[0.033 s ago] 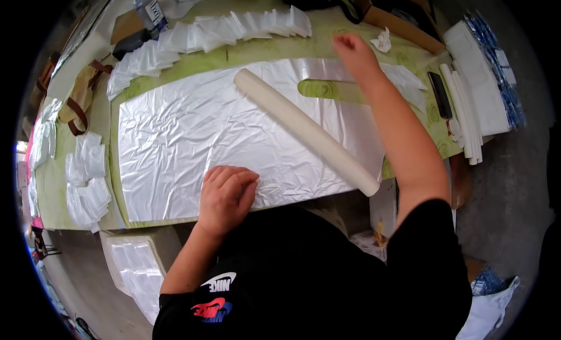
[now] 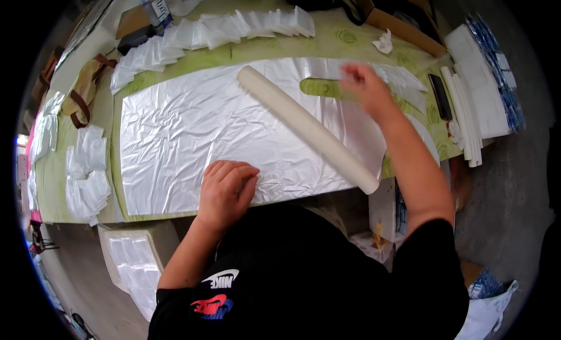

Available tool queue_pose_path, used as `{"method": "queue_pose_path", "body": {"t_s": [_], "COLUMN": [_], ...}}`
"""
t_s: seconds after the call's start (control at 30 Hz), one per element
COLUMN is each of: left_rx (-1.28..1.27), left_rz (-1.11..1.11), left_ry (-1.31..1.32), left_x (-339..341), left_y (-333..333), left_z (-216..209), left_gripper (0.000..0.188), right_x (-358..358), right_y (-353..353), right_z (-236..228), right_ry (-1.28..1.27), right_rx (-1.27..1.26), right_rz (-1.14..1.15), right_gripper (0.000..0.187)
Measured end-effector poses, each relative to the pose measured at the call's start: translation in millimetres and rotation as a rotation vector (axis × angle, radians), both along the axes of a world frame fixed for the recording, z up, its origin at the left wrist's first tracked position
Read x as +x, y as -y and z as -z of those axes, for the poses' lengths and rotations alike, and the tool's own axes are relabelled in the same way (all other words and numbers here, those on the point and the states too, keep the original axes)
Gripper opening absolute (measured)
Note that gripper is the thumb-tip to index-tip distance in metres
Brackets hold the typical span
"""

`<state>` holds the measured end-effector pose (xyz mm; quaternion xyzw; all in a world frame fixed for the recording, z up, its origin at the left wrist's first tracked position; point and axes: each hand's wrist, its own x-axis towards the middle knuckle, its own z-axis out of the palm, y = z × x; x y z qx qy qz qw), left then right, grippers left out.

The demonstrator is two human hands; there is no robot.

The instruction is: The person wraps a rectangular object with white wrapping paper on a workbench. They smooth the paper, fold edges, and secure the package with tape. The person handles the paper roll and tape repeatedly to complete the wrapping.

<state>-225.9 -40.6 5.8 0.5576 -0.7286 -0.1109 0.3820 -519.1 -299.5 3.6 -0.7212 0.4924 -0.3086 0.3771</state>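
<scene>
My loosely closed left hand (image 2: 225, 194) perhaps steadies the wrinkled silvery plastic sheet (image 2: 175, 135) beneath; blurred, my right hand's (image 2: 369, 90) grip I can't tell.

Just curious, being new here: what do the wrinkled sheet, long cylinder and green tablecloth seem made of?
Wrinkled sheet: probably thin plastic film; silvery-white, glossy, with creases catching the light.
Long cylinder: perhaps cardboard or plastic; off-white, matte and smooth, so unclear which.
Green tablecloth: possibly vinyl or coated fabric, from its faint sheen and swirl pattern.
</scene>
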Motion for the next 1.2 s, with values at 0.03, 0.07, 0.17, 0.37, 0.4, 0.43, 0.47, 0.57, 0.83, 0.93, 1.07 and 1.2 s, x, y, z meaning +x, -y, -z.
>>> {"method": "queue_pose_path", "body": {"t_s": [0.03,0.07,0.17,0.37,0.4,0.43,0.47,0.57,0.83,0.93,1.07,1.2], "left_rx": [0.01,-0.001,0.027,0.174,0.221,0.204,0.186,0.162,-0.044,0.357,0.629,0.656], "left_rz": [0.008,0.011,0.02,0.133,0.172,0.148,0.125,0.233,0.406,0.337,0.308,0.364], "left_ry": [0.011,0.01,0.013,-0.018,-0.033,0.092,0.216,0.193,0.137,0.088,0.301,0.33], "left_x": [0,0,1,-52,-63,-74,-81,-80,-113,-153,-178,-192], "left_y": [0,2,0,24,34,41,47,54,73,88,111,112], "left_z": [-2,-2,-2,-27,-20,-11,-4,1,-39,-37,-31,-38], "left_gripper": [0.016,0.017,0.025,0.055,0.057,0.058,0.059,0.059,0.043,0.043,0.05,0.055], "right_x": [-12,-25,-45,-5,4,8,10,-7,-36,-33,-45,-59], "right_y": [-46,-84,-170,-253,-257,-259,-259,-254,-235,-229,-244,-254], "right_z": [-21,-30,-44,-25,-20,-17,-14,-11,8,10,14,24], "right_ry": [-0.199,-0.303,-0.359,-0.062,0.005,0.017,0.028,-0.029,-0.087,0.062,0.01,0.092], "right_rx": [-0.041,0.041,-0.078,0.017,0.049,-0.002,-0.052,-0.111,-0.038,-0.049,0.039,0.008], "right_rz": [-0.11,-0.162,-0.327,-0.134,-0.116,-0.117,-0.117,0.023,0.027,-0.027,0.052,0.123], "right_gripper": [0.048,0.052,0.057,0.067,0.064,0.063,0.062,0.054,0.046,0.041,0.037,0.03]}}
